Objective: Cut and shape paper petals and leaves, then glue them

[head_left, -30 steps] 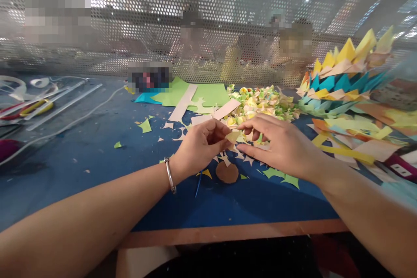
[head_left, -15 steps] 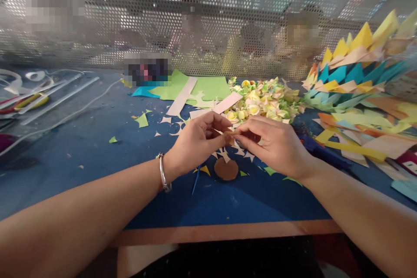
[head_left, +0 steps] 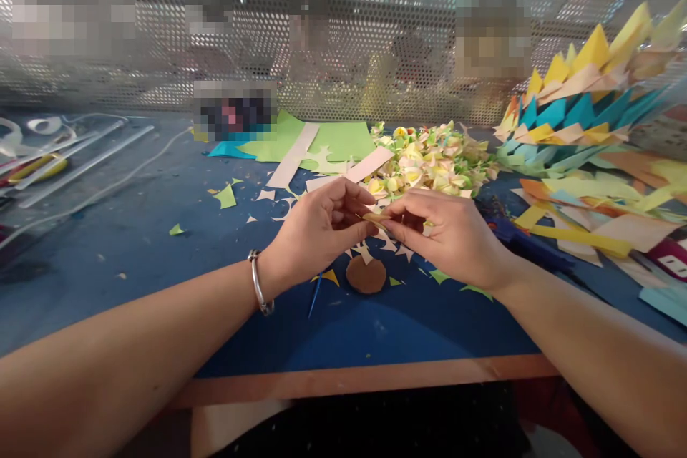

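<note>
Between the fingertips of both hands is a small tan piece of paper (head_left: pixel 374 217), partly hidden by the fingers. My left hand (head_left: pixel 327 222), with a silver bangle on the wrist, pinches its left end. The right end is pinched by my right hand (head_left: pixel 443 229). Below them on the blue table lies a round brown disc (head_left: pixel 366 276), and left of it a thin blue stick (head_left: pixel 315 295). Paper offcuts (head_left: pixel 365 250) lie scattered under the hands. Just beyond rises a heap of small paper flowers (head_left: pixel 429 157) in yellow, cream and green.
Green paper sheets (head_left: pixel 343 139) and pale strips (head_left: pixel 294 155) lie at the back. On the right are a blue glue gun (head_left: pixel 529 243), coloured paper strips (head_left: pixel 585 236) and a folded-paper structure (head_left: pixel 580 111). Glue sticks (head_left: pixel 86 164) and scissors (head_left: pixel 37 167) lie left. A perforated metal screen (head_left: pixel 343 36) stands behind.
The view has shifted slightly, so things on the table appear a little further left. Both hands keep their pinch, and the tan piece shows at a slightly different angle.
</note>
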Action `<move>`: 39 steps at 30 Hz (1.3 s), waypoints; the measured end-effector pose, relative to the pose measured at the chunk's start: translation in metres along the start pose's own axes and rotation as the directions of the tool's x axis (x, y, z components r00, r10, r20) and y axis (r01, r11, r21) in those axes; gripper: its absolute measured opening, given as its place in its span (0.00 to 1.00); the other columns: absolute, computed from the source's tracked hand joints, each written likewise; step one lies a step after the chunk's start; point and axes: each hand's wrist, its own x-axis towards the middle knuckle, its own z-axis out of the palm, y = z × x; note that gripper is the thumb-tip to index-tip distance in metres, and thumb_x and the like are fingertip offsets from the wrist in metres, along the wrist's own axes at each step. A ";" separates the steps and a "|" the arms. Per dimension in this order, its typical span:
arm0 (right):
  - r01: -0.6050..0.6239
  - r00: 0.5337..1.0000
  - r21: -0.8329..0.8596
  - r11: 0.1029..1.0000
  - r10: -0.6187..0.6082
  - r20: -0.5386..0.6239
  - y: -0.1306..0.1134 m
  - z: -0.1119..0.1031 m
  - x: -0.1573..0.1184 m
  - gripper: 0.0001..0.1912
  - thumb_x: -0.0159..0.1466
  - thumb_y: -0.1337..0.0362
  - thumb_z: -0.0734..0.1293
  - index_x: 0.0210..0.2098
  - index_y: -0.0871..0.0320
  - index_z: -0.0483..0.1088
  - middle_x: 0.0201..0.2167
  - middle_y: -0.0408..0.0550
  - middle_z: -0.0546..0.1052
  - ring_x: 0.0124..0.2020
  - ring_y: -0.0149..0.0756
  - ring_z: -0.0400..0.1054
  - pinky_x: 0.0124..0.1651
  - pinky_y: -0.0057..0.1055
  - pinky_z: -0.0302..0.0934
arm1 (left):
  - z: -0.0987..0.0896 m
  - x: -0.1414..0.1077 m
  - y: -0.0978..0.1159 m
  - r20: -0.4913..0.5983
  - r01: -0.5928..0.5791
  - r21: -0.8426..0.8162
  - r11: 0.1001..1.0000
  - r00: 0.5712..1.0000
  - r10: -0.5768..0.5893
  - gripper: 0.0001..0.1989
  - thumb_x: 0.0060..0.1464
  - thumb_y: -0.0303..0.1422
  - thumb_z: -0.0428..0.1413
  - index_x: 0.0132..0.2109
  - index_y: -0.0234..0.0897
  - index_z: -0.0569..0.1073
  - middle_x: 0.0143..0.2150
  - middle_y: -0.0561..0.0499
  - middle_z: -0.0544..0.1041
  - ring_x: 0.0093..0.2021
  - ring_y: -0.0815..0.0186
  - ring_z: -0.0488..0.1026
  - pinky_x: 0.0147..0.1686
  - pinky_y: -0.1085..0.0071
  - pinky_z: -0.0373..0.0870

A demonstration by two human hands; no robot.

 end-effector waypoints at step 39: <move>-0.137 0.990 0.119 0.983 0.140 -0.014 -0.004 0.002 -0.003 0.06 0.65 0.65 0.67 0.36 0.61 0.76 0.27 0.44 0.73 0.26 0.27 0.66 0.27 0.23 0.61 | -0.001 0.000 0.002 -0.080 -0.068 0.134 0.989 0.994 0.079 0.15 0.50 0.28 0.62 0.45 0.36 0.69 0.34 0.52 0.76 0.31 0.69 0.76 0.32 0.71 0.76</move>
